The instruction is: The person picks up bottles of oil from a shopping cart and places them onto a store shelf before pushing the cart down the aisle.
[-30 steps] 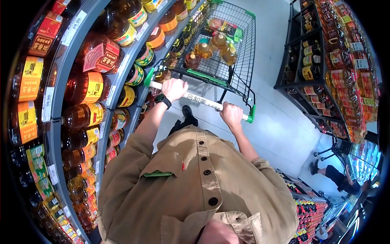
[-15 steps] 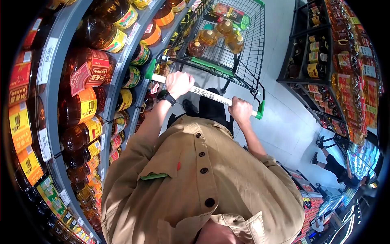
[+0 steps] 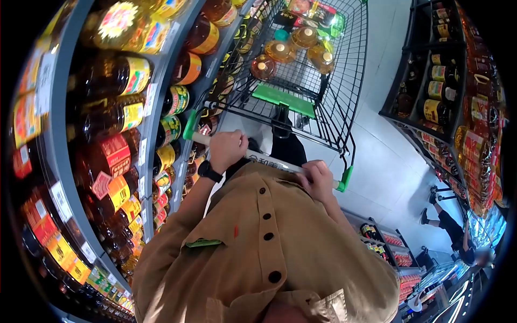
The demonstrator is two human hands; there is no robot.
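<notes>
My left hand (image 3: 227, 153), with a dark watch (image 3: 209, 171) on its wrist, is closed around the left part of the shopping cart handle (image 3: 272, 163). Near the handle's right end, my right hand (image 3: 319, 178) has its fingers curled over the same bar. The handle is pale with dark printed characters and green end pieces, and it lies close to my tan shirt (image 3: 301, 231). Beyond it, the wire shopping cart (image 3: 344, 97) has a green flap (image 3: 285, 100). Several capped oil bottles (image 3: 280, 51) stand inside, with colourful packages (image 3: 312, 13) at its far end.
Shelves (image 3: 75, 107) packed with large oil bottles run close along my left. To the right, a dark rack (image 3: 425, 81) holds more bottles across the pale tiled floor (image 3: 377, 140). Farther off at lower right, a person in dark clothes (image 3: 452, 229) stands by another cart.
The cart and its handle sit lower in view and nearer my body. The shelves on both sides have shifted in view. Both my hands remain on the handle.
</notes>
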